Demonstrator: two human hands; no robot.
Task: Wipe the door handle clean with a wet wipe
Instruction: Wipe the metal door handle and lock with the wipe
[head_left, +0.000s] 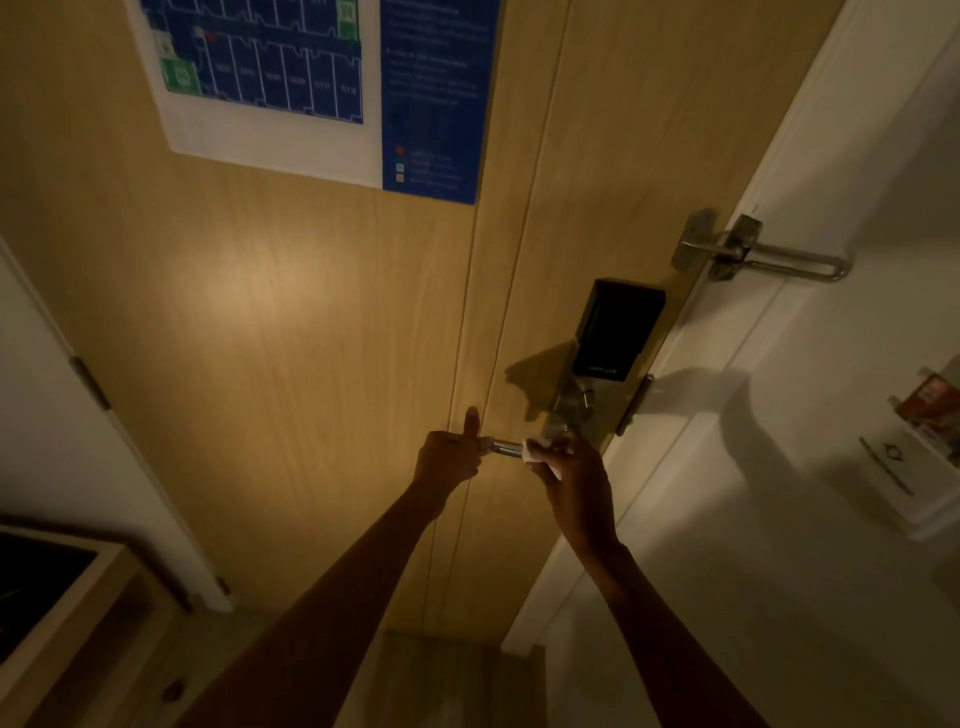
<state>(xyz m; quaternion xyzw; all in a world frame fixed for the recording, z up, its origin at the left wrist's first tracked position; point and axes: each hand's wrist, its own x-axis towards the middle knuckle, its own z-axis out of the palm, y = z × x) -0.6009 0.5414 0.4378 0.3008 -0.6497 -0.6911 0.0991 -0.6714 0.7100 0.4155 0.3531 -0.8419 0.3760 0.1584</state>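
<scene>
Up close against the wooden door (260, 364), both my arms were stretched out toward the metal door handle (506, 448), a horizontal lever low on the door's right side. My left hand (449, 457) was closed around the lever's free end, fingers curled over it and thumb sticking straight up against the wood. My right hand (569, 475) gripped the lever nearer its base, with the white wet wipe (535, 451) pinched between my fingers and pressed onto the metal; only a bare shiny stretch of handle showed between my two hands. Just above the handle sat the lock plate with its small thumb-turn (586, 399), and above that the black electronic lock box (618, 332). Higher still, a steel swing-bar guard (763, 254) bridged the door edge and the white frame (727, 338). A blue and white evacuation plan (311, 78) was posted on the door's upper part. Light was dim and warm, and my hands threw a dark shadow on the wall to the right.
</scene>
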